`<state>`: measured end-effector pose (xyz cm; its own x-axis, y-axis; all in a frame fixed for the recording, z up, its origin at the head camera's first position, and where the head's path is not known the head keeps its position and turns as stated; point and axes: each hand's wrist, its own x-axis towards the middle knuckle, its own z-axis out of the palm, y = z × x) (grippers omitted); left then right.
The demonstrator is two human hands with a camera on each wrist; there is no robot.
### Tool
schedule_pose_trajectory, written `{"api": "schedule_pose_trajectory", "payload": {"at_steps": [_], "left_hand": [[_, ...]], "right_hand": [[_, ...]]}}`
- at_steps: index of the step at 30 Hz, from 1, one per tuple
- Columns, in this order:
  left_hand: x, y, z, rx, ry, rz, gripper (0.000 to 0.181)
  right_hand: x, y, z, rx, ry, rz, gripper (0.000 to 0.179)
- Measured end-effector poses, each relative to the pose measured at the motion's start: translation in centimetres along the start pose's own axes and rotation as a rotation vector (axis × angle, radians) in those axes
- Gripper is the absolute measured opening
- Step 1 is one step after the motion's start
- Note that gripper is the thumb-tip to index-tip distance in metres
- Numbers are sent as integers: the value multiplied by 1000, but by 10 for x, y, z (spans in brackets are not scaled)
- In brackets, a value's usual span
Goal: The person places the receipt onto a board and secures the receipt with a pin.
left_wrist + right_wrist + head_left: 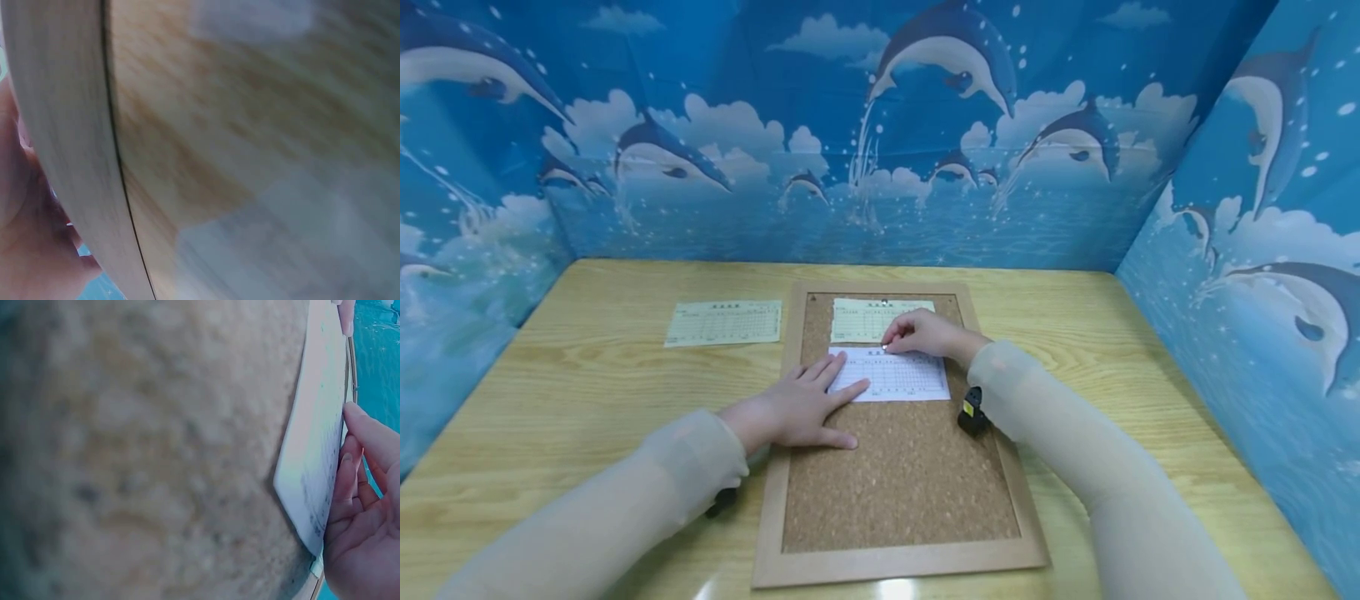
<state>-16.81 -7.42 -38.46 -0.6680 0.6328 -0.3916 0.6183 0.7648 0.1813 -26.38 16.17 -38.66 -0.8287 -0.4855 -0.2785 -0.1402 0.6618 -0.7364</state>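
Observation:
A white printed form [910, 379] lies on the framed cork board [902, 483], just below a pale yellow form [857, 321] that has a small pin [884, 302] at its top edge. My left hand [805, 404] is spread flat, its fingertips on the white form's left side and its thumb on the cork. At the middle of the white form's top edge, my right hand [921, 333] pinches a small, shiny pushpin [884, 347] between thumb and fingers. In the right wrist view the pushpin is hidden behind the fingertips, and the white form [312, 450] appears edge-on.
A second pale yellow form [724, 323] lies on the wooden table [625, 375], left of the board. Small pins [812, 297] sit near the board's top corners. A blue dolphin-print curtain [850, 208] stands behind the table and along its sides.

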Motion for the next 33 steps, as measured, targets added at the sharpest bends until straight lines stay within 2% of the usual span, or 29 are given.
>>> {"api": "schedule_pose_trajectory", "payload": {"at_steps": [33], "left_hand": [[1,1,-1,2,-3,-2,85]], "right_hand": [[-1,-3,-1,-9,-9,-8,10]]}}
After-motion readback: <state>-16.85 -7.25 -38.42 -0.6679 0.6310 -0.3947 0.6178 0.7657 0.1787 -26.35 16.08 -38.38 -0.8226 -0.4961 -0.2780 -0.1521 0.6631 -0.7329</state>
